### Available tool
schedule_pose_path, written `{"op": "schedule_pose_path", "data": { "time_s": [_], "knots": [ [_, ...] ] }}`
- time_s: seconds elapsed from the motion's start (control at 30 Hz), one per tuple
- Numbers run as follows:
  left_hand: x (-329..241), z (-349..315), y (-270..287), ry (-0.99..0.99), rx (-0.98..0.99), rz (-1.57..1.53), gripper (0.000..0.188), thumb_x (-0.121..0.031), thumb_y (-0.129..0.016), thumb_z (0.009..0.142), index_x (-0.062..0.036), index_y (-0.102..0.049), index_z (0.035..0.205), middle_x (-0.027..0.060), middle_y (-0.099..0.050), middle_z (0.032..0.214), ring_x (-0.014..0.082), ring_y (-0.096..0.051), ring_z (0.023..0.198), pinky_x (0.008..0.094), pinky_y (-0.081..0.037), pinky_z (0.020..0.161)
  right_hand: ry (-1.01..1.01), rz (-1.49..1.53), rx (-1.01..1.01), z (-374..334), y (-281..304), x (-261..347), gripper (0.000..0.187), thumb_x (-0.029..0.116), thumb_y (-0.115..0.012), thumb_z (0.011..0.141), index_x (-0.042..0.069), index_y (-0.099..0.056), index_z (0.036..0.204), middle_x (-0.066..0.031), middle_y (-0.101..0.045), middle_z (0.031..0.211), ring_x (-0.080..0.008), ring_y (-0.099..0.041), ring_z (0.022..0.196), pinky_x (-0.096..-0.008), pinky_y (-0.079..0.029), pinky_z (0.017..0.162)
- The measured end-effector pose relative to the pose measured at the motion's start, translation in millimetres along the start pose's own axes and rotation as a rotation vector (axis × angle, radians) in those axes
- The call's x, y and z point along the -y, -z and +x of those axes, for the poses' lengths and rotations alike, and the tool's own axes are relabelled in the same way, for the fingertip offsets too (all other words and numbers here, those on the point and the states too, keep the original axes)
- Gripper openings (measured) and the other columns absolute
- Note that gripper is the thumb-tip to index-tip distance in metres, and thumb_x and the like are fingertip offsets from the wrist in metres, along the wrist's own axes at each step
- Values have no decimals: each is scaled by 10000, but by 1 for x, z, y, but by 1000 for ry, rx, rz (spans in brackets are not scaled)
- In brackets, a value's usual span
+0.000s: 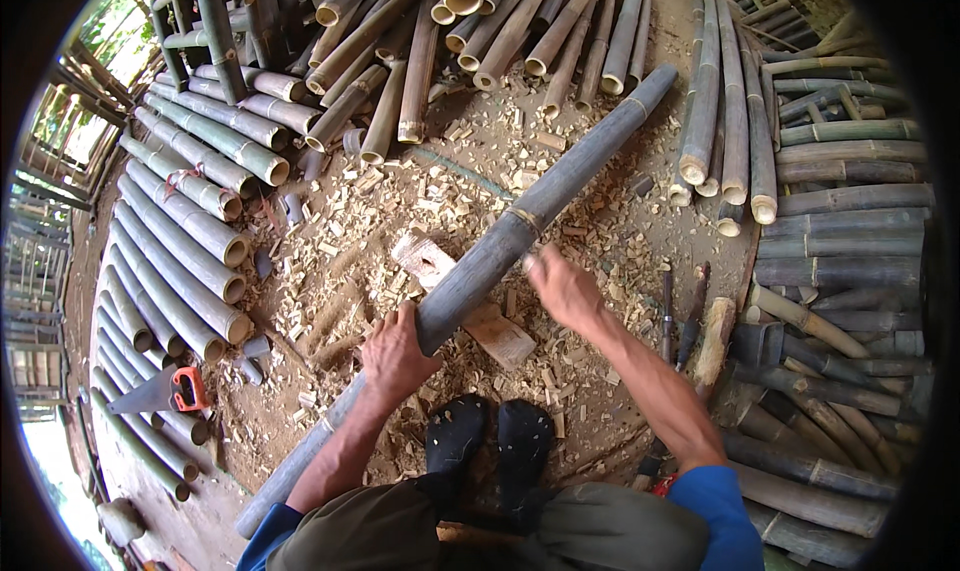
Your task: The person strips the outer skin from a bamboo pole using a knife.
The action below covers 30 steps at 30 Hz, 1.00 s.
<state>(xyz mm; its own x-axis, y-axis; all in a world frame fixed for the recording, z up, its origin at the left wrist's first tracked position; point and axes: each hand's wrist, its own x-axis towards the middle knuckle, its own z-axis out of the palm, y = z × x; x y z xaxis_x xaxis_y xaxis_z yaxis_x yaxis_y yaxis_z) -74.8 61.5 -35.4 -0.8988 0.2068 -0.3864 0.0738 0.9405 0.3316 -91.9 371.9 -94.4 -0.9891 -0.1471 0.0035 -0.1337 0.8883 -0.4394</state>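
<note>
A long grey-green bamboo pole (pixel 490 246) lies slantwise across my front, from the lower left up to the far right. It rests over a pale wooden block (pixel 500 333), whose far end has a dark hollow. My left hand (pixel 395 356) is wrapped over the pole, just on the near side of the block. My right hand (pixel 565 289) is closed beside the pole's right side, close to a pale joint ring. Whatever may be inside those curled fingers is hidden. My feet in dark socks (pixel 458 436) stand on the near side of the block.
Wood chips (pixel 400 186) litter the ground. Cut bamboo poles (pixel 190 221) lie in rows at left, with a handsaw (pixel 187 389) on them. More bamboo (pixel 490 21) is piled at the far side; bamboo pieces (pixel 850 241) are stacked at right. Long slim tools (pixel 690 321) lie right of my forearm.
</note>
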Motion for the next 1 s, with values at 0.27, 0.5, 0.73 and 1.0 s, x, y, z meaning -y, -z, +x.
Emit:
{"op": "schedule_pose_path", "data": {
  "time_s": [0.27, 0.5, 0.73, 1.0],
  "knots": [
    [4, 3, -39, -40, -245, 43, 623, -192, -872, 702, -7, -531, 1190, 213, -645, 1144, 394, -631, 1136, 487, -516, 978, -216, 46, 125, 15, 33, -18, 463, 470, -379, 1156, 47, -556, 1093, 22, -506, 666, -93, -409, 452, -286, -334, 344],
    [6, 15, -14, -63, -37, -125, 601, -275, -877, 678, 20, -576, 1106, 252, -711, 1014, 419, -716, 978, 503, -570, 856, -216, 38, -225, 15, 9, -59, 424, 452, -432, 1142, 54, -542, 1049, -18, -554, 661, -108, -507, 484, -307, -374, 355],
    [13, 20, -11, -76, -42, -117, 573, -301, -854, 665, 13, -627, 1087, 221, -744, 944, 387, -742, 894, 485, -585, 810, -449, 157, -79, 19, 12, -35, 418, 437, -385, 1160, 63, -539, 1056, 49, -503, 639, -90, -446, 458, -280, -330, 360],
    [-8, 36, 6, -154, 113, -181, 619, -267, -873, 640, 4, -659, 1153, 200, -733, 965, 353, -736, 952, 475, -582, 827, -248, -31, -442, 7, 9, -112, 396, 444, -438, 1135, 63, -541, 1105, -71, -607, 707, -204, -606, 561, -381, -473, 455]
  ]
}}
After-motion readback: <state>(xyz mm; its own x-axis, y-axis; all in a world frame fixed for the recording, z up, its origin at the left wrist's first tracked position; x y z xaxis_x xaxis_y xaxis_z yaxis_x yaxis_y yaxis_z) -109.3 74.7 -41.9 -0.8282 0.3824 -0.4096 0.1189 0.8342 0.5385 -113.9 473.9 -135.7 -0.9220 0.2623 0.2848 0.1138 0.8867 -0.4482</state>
